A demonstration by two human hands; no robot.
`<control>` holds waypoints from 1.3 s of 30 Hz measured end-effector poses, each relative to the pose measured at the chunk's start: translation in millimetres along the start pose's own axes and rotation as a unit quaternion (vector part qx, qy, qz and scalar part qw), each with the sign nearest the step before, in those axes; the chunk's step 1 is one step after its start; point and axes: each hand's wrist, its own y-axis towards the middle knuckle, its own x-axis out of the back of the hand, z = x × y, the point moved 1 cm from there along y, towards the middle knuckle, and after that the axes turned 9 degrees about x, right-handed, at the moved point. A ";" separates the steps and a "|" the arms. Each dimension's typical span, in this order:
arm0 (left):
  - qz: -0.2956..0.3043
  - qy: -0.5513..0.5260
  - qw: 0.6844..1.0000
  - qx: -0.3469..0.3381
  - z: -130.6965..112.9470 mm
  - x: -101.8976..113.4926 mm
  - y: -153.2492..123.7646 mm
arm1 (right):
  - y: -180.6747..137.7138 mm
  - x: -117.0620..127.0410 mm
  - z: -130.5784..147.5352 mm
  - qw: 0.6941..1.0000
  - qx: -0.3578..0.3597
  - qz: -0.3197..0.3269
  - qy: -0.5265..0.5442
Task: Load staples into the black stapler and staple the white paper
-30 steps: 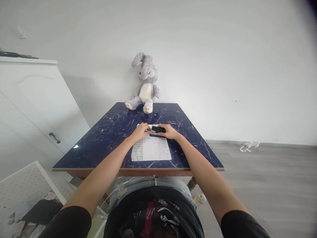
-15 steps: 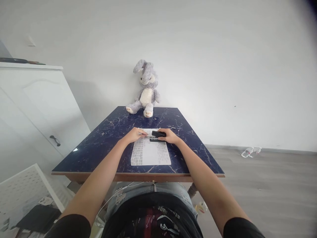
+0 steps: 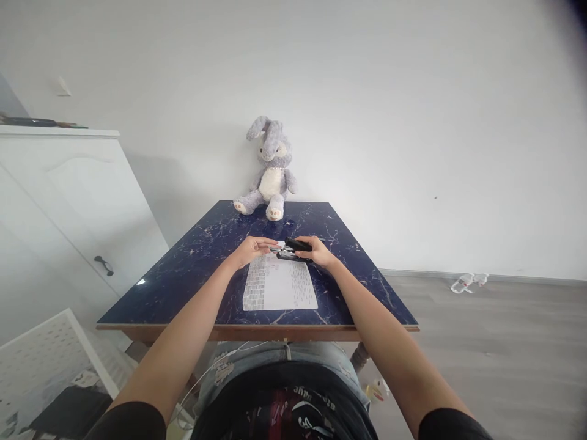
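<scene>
A printed sheet of paper (image 3: 279, 286) lies on the dark blue marbled table (image 3: 192, 269) in front of me. My right hand (image 3: 316, 252) is closed on a black stapler (image 3: 293, 249) at the sheet's far edge. The stapler's top looks lifted off its base. My left hand (image 3: 250, 250) reaches in from the left, its fingertips pinched at the stapler's silver front end above the paper's top edge.
A grey and white plush rabbit (image 3: 268, 171) sits at the table's far edge against the wall. A white cabinet (image 3: 59, 208) stands to the left. A white perforated board (image 3: 41, 360) lies on the floor at lower left. Plastic bottles (image 3: 468, 282) lie on the floor at right.
The stapler has come up off the paper and its top has tilted open. My left fingers moved from the paper's edge to the stapler's front. The camera tilted slightly.
</scene>
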 end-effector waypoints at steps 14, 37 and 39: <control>-0.038 0.170 0.984 -0.027 1.1 -25.3 14.1 | 5.0 -8.0 13.2 0.994 0.053 0.099 0.003; 0.084 0.389 0.917 0.020 17.1 -44.8 10.4 | -13.3 42.1 3.1 0.985 -0.102 0.135 -0.037; 0.097 0.381 0.919 0.010 13.9 -45.5 9.2 | -11.0 37.6 3.7 0.985 -0.092 0.139 -0.043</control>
